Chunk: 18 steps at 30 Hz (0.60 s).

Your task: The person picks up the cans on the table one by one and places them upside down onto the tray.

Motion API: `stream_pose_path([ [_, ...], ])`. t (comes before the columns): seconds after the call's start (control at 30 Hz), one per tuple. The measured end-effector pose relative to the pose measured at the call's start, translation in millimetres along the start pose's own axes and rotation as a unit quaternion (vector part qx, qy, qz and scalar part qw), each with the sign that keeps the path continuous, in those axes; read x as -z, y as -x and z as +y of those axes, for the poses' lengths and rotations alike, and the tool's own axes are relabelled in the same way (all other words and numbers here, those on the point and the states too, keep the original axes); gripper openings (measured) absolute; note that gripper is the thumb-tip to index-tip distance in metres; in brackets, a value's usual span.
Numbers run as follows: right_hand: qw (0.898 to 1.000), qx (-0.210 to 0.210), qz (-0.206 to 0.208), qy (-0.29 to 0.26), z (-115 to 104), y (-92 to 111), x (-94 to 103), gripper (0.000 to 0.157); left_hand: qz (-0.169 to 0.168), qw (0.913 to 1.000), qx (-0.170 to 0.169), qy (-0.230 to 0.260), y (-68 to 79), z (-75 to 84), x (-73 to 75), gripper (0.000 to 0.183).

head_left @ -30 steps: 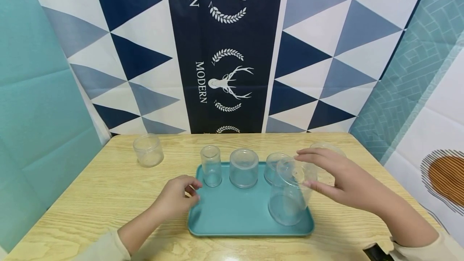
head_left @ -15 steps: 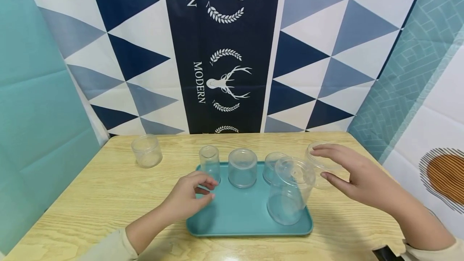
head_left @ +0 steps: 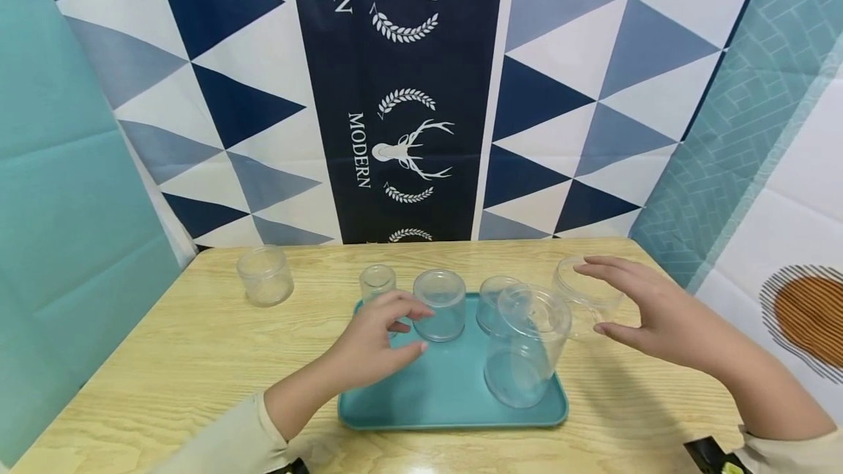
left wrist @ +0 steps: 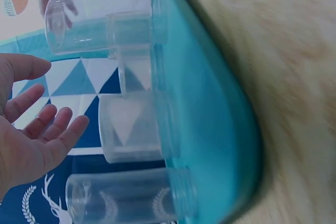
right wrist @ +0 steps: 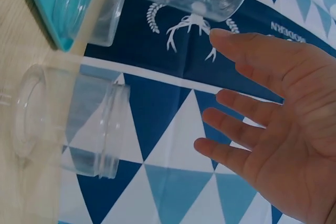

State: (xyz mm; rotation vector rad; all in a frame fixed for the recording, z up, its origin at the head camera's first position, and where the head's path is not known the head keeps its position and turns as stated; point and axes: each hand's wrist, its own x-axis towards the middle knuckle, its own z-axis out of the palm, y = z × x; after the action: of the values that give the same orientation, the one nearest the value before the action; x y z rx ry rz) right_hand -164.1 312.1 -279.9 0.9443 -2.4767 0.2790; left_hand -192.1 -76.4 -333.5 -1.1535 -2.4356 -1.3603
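Note:
My left hand [head_left: 385,339] hovers over the left part of the teal tray [head_left: 441,412], fingers spread and holding nothing. It partly hides a narrow clear jar [head_left: 377,280]. Beside that stands a wider clear jar [head_left: 440,306], and both are mouth down in the left wrist view [left wrist: 134,127]. A tall clear jar [head_left: 520,364] occupies the tray's right end, overlapping a smaller jar [head_left: 489,309] behind it. My right hand [head_left: 648,313] is raised with fingers apart, beside a clear wide-mouthed jar [right wrist: 79,124] standing on the table right of the tray; a gap shows between them.
Another short clear jar [head_left: 265,280] stands on the wooden table [head_left: 171,357] at the back left. A patterned cloth [head_left: 408,93] hangs behind the table's far edge. Dark straps show at both sleeves.
My left hand has moved right, from the tray's left edge to above the tray. My right hand has drawn away to the right from the tall jar. The jars stay in place.

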Motion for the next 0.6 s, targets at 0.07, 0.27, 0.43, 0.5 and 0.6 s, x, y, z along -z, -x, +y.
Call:
stream_pose_path([
  [0.07,1.000,-0.013,-0.015,0.000,1.8,1.1,-0.9,0.085,0.000,1.0000,-0.002,-0.003,-4.8,2.9,-2.2,0.035],
  [0.27,0.998,-0.042,-0.041,-0.005,11.5,3.0,-3.5,0.080,-0.005,0.9999,0.002,-0.009,-19.9,8.6,-5.6,0.038],
  [0.43,0.994,-0.071,-0.081,-0.003,21.1,1.3,-3.6,0.075,-0.022,0.9997,0.009,-0.005,-33.5,11.9,-5.3,0.039],
  [0.5,0.991,-0.085,-0.103,-0.006,25.0,-0.9,-3.5,0.077,-0.028,0.9995,0.013,-0.003,-38.8,13.1,-4.7,0.040],
  [0.6,0.986,-0.099,-0.130,-0.010,31.0,-5.7,-4.6,0.081,-0.034,0.9992,0.018,0.002,-46.1,13.8,-4.2,0.040],
])
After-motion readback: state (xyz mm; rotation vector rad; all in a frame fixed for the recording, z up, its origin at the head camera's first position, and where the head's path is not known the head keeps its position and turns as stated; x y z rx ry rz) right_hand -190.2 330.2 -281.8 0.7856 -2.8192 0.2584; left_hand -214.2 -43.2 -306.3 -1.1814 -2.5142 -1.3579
